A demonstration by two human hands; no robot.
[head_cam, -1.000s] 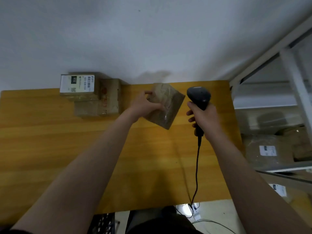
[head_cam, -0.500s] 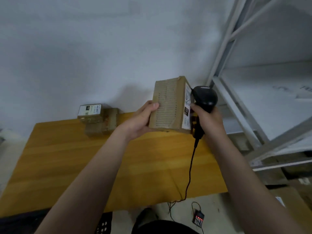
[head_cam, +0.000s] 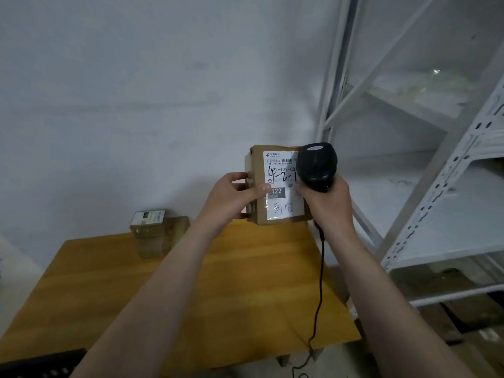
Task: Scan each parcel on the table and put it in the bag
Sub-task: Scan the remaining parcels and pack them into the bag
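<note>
My left hand (head_cam: pixel 234 196) grips a brown cardboard parcel (head_cam: pixel 275 214) by its left side and holds it upright in the air above the far right of the wooden table (head_cam: pixel 191 282). Its white shipping label with a barcode and handwriting faces me. My right hand (head_cam: pixel 326 203) is closed on a black corded barcode scanner (head_cam: pixel 316 166), whose head overlaps the label's upper right corner. Two more taped parcels (head_cam: pixel 155 233) sit stacked at the table's far edge, against the wall. No bag is in view.
A white metal shelving rack (head_cam: pixel 436 170) stands close to the table's right side. The scanner's cable (head_cam: pixel 319 285) hangs down over the table's right edge to the floor. A dark object (head_cam: pixel 41 364) sits at the bottom left corner.
The parcel has been lifted off the table and turned so its label faces me. The scanner has come up in front of the label. My view has tilted upward toward the wall.
</note>
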